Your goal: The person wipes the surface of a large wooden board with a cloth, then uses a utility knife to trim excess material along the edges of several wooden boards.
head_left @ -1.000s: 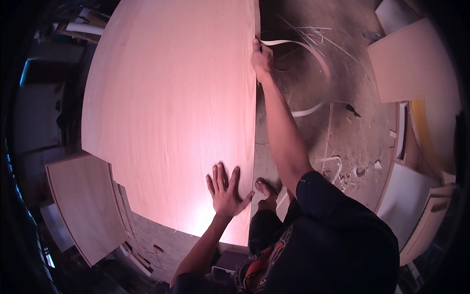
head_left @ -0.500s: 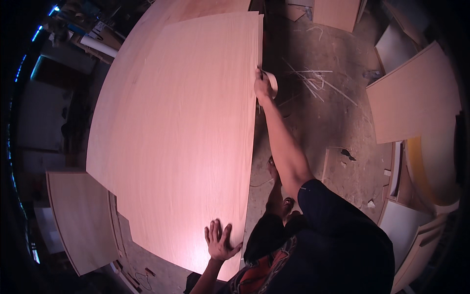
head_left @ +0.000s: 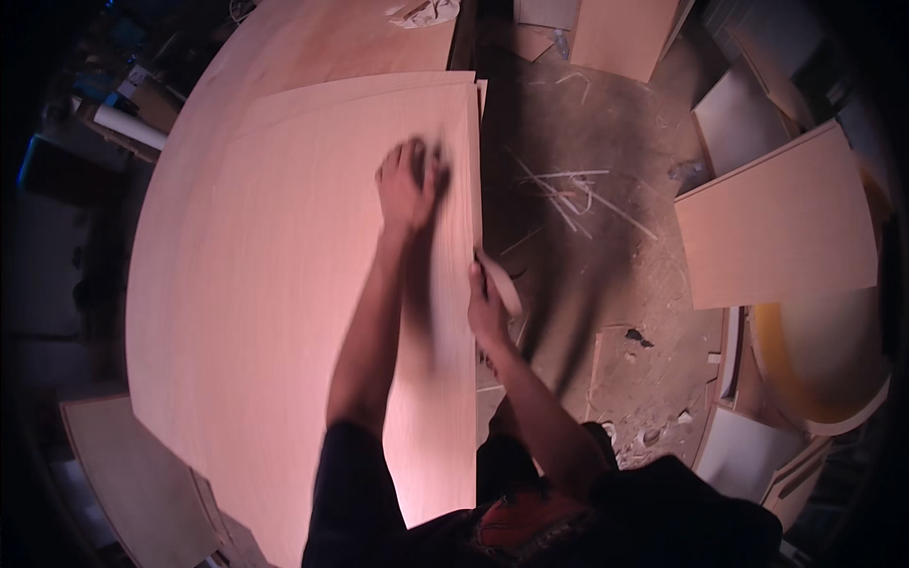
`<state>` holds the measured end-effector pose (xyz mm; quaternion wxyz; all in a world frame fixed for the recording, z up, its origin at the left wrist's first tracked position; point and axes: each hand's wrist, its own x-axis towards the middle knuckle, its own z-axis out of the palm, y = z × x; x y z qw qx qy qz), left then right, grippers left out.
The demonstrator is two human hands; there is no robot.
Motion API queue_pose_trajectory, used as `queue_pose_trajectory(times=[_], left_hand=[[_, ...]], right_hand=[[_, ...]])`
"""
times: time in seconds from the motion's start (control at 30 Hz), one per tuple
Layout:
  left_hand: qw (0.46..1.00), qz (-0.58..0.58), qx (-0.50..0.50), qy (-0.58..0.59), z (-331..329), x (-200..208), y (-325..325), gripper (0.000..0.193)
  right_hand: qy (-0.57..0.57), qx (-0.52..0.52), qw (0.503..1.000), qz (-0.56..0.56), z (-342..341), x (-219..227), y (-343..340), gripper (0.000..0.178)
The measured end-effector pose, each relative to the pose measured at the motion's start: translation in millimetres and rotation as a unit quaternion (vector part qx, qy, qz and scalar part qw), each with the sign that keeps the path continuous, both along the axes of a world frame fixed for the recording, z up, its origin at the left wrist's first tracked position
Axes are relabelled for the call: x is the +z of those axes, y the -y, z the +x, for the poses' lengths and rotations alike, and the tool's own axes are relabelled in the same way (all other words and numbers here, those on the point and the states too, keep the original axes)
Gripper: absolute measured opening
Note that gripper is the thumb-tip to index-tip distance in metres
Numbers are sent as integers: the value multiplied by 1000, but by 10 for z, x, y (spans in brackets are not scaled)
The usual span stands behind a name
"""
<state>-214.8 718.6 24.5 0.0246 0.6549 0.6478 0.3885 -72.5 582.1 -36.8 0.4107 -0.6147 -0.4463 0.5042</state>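
A large pale wood-grain sheet (head_left: 275, 284) lies flat before me, its long straight edge on the right. My left hand (head_left: 407, 189) is over the far right part of the sheet, fingers bent and blurred; whether anything is in them I cannot make out. At the sheet's right edge my right hand (head_left: 487, 308) is closed round a pale, thin, curved strip (head_left: 501, 285), which loops out past the edge. The strip looks like edge banding, partly hidden by the fingers.
Another wood sheet (head_left: 350, 57) lies beneath at the far end, with a crumpled pale item (head_left: 431, 11) on it. Thin offcut strips (head_left: 578, 194) litter the concrete floor on the right. Cut panels (head_left: 776, 218) lean at the right, another panel (head_left: 142, 483) at the lower left.
My left hand has moved from the sheet's near end to its far part. My right hand, still on the strip, has come nearer along the edge. The view has shifted.
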Motion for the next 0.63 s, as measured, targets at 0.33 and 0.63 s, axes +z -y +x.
queue_pose_trajectory(times=[0.33, 0.63], left_hand=[[991, -37, 0, -130, -126, -379, -1862, 45], [997, -44, -45, -38, 315, -315, -1483, 26]], right_hand=[[0, 97, 993, -63, 148, 413, 157, 51], [7, 79, 994, -70, 287, 324, 506, 62]])
